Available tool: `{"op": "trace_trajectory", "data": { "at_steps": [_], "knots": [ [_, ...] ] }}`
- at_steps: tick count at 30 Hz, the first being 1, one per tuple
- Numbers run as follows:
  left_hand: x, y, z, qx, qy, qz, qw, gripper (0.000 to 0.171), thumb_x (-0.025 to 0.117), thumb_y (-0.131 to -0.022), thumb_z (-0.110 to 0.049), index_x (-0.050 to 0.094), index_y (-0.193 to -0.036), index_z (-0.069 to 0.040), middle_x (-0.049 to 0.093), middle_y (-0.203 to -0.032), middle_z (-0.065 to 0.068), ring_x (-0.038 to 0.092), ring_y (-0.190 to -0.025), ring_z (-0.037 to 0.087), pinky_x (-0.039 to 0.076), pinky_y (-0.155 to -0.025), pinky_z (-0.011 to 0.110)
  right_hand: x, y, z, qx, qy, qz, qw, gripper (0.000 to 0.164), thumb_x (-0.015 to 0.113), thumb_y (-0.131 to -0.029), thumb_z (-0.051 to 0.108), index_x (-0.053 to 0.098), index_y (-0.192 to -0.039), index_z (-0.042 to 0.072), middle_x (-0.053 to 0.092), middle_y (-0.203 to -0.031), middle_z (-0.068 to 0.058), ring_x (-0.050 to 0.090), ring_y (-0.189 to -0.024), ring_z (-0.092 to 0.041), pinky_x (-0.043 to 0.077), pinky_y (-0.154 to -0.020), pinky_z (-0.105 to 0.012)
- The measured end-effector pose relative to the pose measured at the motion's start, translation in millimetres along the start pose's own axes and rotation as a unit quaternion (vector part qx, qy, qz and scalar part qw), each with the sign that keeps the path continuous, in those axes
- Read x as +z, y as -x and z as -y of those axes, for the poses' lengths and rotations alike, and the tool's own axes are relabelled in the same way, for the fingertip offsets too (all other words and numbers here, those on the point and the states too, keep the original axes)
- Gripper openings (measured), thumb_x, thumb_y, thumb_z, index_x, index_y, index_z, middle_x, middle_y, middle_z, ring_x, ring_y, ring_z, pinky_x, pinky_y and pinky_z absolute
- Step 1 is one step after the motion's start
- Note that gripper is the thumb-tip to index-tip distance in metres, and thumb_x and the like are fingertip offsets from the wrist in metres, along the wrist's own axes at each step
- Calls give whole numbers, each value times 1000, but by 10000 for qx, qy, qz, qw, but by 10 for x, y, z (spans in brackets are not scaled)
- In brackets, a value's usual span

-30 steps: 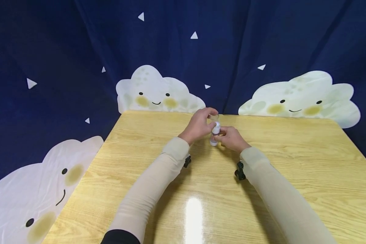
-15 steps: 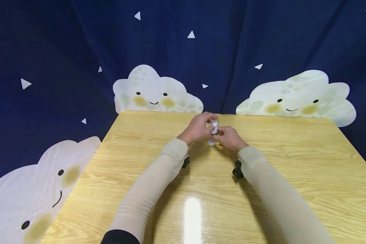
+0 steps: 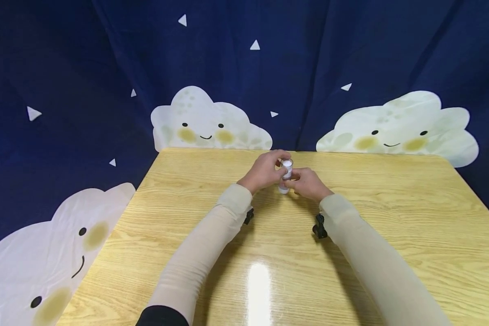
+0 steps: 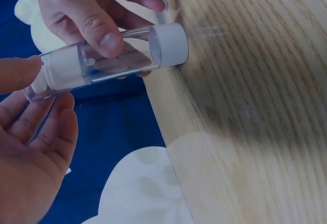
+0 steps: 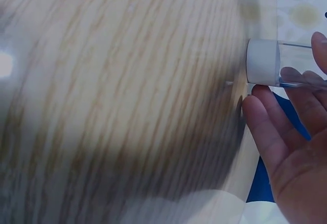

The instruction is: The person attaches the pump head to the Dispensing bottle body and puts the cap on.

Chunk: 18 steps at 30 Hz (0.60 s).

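Note:
A small clear pump bottle [image 4: 134, 55] with a white base [image 4: 173, 44] stands upright at the far part of the table in the head view. A clear cap [image 4: 65, 67] covers its white pump top. My left hand [image 3: 264, 171] pinches the cap from above, thumb on one side and fingers on the other. Lower down, my right hand [image 3: 308, 183] grips the clear body between thumb and fingers. In the right wrist view, the base [image 5: 263, 62] is close over the wood, and the bottle's upper part runs out of frame.
The wooden table [image 3: 179, 199] reaches to a dark blue curtain [image 3: 228, 59] with white clouds, right behind its far edge. A black wrist camera [image 3: 319, 227] hangs under the right sleeve. Light glares off the tabletop near the front.
The left hand has come down a little, and the clear cap now sits lower around the white pump top. The right hand keeps its grip on the body. The head view shifted slightly.

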<state>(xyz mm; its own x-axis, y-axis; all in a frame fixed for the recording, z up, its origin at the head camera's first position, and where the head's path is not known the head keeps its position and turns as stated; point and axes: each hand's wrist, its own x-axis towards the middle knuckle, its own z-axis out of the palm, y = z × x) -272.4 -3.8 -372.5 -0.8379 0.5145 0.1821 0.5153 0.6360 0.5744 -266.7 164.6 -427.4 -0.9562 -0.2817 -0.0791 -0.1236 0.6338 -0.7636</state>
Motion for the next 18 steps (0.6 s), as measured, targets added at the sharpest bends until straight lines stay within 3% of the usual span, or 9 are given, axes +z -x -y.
{"op": "trace_trajectory", "data": {
  "at_steps": [6, 11, 18],
  "knots": [
    [16, -3, -12, -50, 1, 8, 10000, 33, 54, -89, -20, 56, -122, -18, 59, -119, -3, 59, -91, 15, 46, -69, 20, -10, 13, -5, -44, 197, -66, 9998, 24, 61, -87, 30, 66, -106, 17, 68, -105, -6, 60, -72, -21, 47, -61, -26],
    [15, -21, -19, 0, 10, -4, 10000, 31, 54, -88, -20, 56, -119, -18, 62, -112, -4, 58, -86, 11, 46, -69, 20, -27, 27, 0, -238, 543, -207, 9980, 23, 60, -87, 30, 66, -106, 18, 68, -107, -4, 62, -85, -18, 48, -69, -26],
    [56, -8, 9, -156, 73, -121, 9998, 34, 55, -83, -22, 55, -116, -21, 62, -108, -6, 58, -84, 8, 47, -69, 21, 1, 16, 11, -320, 680, -205, 9970, 29, 62, -86, 25, 63, -115, 18, 65, -114, -6, 62, -96, -23, 51, -75, -35]
  ]
}}
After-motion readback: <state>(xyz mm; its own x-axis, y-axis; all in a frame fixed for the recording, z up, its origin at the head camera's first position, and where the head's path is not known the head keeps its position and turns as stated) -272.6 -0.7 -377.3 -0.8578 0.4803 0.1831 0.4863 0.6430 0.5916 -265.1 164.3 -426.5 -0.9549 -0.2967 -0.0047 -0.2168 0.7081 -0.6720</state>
